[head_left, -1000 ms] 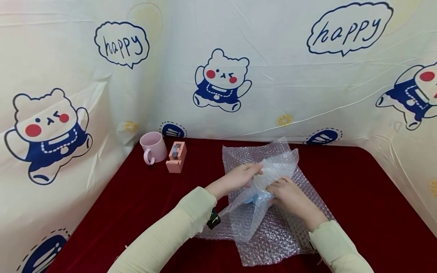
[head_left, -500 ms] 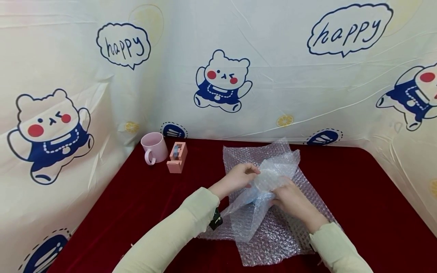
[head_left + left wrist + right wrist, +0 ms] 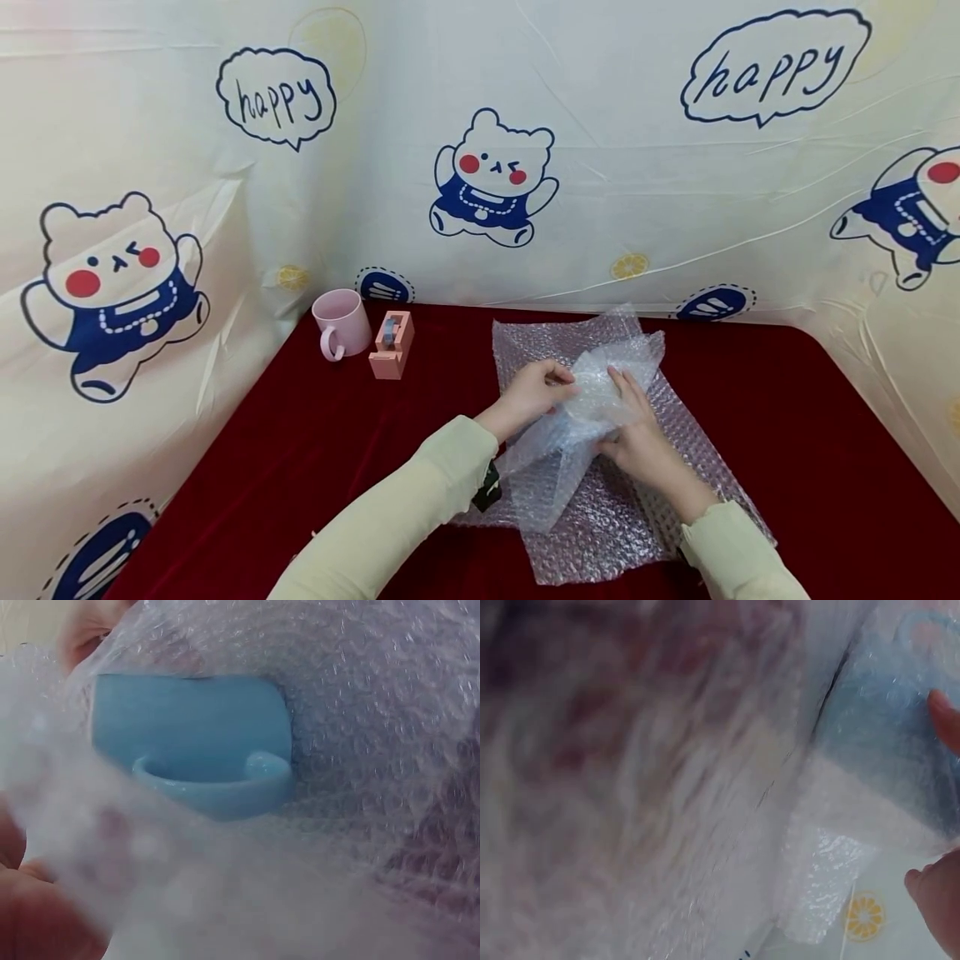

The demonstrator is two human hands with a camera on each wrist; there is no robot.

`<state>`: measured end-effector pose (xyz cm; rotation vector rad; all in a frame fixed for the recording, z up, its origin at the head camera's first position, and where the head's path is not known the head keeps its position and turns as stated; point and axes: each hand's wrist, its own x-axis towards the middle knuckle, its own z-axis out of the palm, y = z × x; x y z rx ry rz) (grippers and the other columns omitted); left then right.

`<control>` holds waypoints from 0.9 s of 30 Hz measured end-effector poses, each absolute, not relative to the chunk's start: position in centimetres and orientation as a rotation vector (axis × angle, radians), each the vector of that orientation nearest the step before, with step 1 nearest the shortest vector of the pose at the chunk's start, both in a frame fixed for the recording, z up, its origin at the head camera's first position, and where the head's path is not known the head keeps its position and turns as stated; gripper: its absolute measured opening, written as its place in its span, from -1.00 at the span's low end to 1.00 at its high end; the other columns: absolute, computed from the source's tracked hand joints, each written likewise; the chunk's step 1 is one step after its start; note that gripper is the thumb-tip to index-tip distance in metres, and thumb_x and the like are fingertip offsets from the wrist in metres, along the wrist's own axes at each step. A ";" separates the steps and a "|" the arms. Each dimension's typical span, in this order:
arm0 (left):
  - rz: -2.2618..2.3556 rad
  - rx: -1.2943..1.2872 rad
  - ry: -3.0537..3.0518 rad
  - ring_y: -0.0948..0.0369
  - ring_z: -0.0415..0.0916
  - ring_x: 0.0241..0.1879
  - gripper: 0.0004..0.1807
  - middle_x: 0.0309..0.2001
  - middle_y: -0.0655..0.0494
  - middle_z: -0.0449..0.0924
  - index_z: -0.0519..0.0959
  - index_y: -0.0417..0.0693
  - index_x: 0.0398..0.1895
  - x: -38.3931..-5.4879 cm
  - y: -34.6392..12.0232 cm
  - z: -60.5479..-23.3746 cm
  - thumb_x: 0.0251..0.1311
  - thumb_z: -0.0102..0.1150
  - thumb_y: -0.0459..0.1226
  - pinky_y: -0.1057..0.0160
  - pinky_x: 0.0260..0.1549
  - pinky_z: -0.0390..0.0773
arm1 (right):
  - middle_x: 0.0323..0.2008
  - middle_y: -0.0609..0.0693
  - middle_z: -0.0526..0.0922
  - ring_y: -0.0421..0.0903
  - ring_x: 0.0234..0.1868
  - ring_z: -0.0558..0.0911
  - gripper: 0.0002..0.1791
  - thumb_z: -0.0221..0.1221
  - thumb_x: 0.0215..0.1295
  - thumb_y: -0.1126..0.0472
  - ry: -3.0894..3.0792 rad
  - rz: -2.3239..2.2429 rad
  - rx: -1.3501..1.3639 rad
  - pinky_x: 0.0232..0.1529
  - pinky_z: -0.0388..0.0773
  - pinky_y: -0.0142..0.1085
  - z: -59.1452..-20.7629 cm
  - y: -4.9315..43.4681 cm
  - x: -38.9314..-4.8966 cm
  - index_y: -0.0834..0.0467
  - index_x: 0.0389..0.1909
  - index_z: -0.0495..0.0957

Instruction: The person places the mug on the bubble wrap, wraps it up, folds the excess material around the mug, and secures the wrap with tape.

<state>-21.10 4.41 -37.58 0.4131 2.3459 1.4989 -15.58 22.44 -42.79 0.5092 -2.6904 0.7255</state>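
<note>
A light blue mug lies on its side with its handle up, partly wrapped in bubble wrap on the dark red cloth. In the head view, a folded layer of wrap hides most of it. At the mug's left, my left hand pinches the edge of this layer between thumb and curled fingers. My right hand lies along the right side of the wrapped mug, fingers straight and pressing the film. In the right wrist view, the blue body shows through the film beside a fingertip.
A pink mug stands at the back left of the red-covered table. Next to it is a pink tape dispenser with a roll of tape. A printed cloth backdrop hangs behind and at both sides.
My right fingers, earlier bent over the wrap, have straightened along its right side. The folded layer now covers more of the blue mug. My left hand keeps to the wrap's left edge.
</note>
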 end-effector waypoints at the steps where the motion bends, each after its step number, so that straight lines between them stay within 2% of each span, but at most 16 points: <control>1: 1.501 0.413 2.352 0.17 0.55 -0.25 -0.78 -0.04 -0.06 0.59 0.56 -0.16 -0.09 -21.1 4.5 -37.7 0.27 0.18 -0.24 0.30 -0.35 0.60 | 0.38 0.43 0.07 0.43 0.39 0.01 -0.40 0.46 -0.30 0.44 -2.697 0.741 0.498 0.29 0.02 0.38 -42.7 22.4 -15.5 0.31 -0.06 0.58; 4: 1.500 0.414 2.385 0.17 0.55 -0.28 -0.77 -0.05 -0.05 0.60 0.57 -0.16 -0.12 -21.3 4.8 -38.0 0.21 0.24 -0.24 0.33 -0.38 0.57 | 0.40 0.43 0.03 0.44 0.39 0.01 -0.44 0.43 -0.28 0.47 -2.711 0.791 0.468 0.27 0.05 0.39 -42.5 22.2 -15.2 0.31 -0.08 0.59; 11: 1.474 0.402 2.522 0.10 0.54 -0.12 -0.73 -0.09 -0.03 0.63 0.58 -0.14 -0.16 -21.3 5.2 -38.4 0.08 0.36 -0.26 0.35 -0.31 0.50 | 0.41 0.46 0.01 0.48 0.36 0.08 -0.36 0.42 -0.25 0.48 -2.718 0.825 0.487 0.24 0.14 0.37 -42.4 22.1 -15.1 0.31 0.03 0.55; 15: 1.451 0.375 2.560 0.14 0.51 -0.15 -0.63 -0.03 -0.04 0.59 0.56 -0.14 -0.06 -21.1 5.3 -38.3 0.06 0.38 -0.26 0.34 -0.28 0.50 | 0.41 0.47 0.00 0.47 0.37 0.09 -0.29 0.42 -0.27 0.48 -2.702 0.858 0.509 0.22 0.20 0.34 -42.6 22.1 -15.2 0.30 0.08 0.51; 19: 1.442 0.341 2.552 0.07 0.49 -0.04 -0.46 0.11 -0.14 0.51 0.47 -0.17 0.12 -21.2 5.3 -38.3 0.05 0.39 -0.24 0.22 -0.14 0.54 | 0.41 0.49 -0.04 0.47 0.34 0.14 -0.22 0.41 -0.26 0.49 -2.684 0.951 0.532 0.20 0.24 0.31 -42.7 22.2 -15.3 0.32 0.15 0.44; 22: 1.467 0.294 2.485 -0.02 0.48 0.07 -0.38 0.18 -0.21 0.46 0.40 -0.19 0.21 -21.3 5.2 -38.6 0.07 0.37 -0.22 0.11 -0.05 0.56 | 0.43 0.48 -0.12 0.47 0.34 0.16 -0.18 0.39 -0.19 0.48 -2.697 1.116 0.537 0.23 0.21 0.30 -42.5 22.5 -15.3 0.38 0.23 0.35; 24: 1.493 0.263 2.420 -0.06 0.45 0.14 -0.36 0.20 -0.22 0.45 0.37 -0.20 0.24 -21.4 5.2 -38.9 0.10 0.35 -0.21 0.05 0.02 0.55 | 0.45 0.46 -0.18 0.45 0.32 0.20 -0.07 0.36 -0.10 0.45 -2.717 1.279 0.523 0.24 0.22 0.29 -42.3 22.8 -15.2 0.41 0.35 0.15; 27: 1.542 0.239 2.339 -0.09 0.42 0.19 -0.36 0.21 -0.22 0.44 0.37 -0.23 0.26 -21.6 5.1 -39.2 0.13 0.33 -0.21 0.00 0.09 0.51 | 0.48 0.38 -0.29 0.48 0.36 0.11 -0.04 0.30 0.06 0.34 -2.740 1.498 0.468 0.24 0.18 0.34 -41.8 23.1 -15.2 0.38 0.43 -0.02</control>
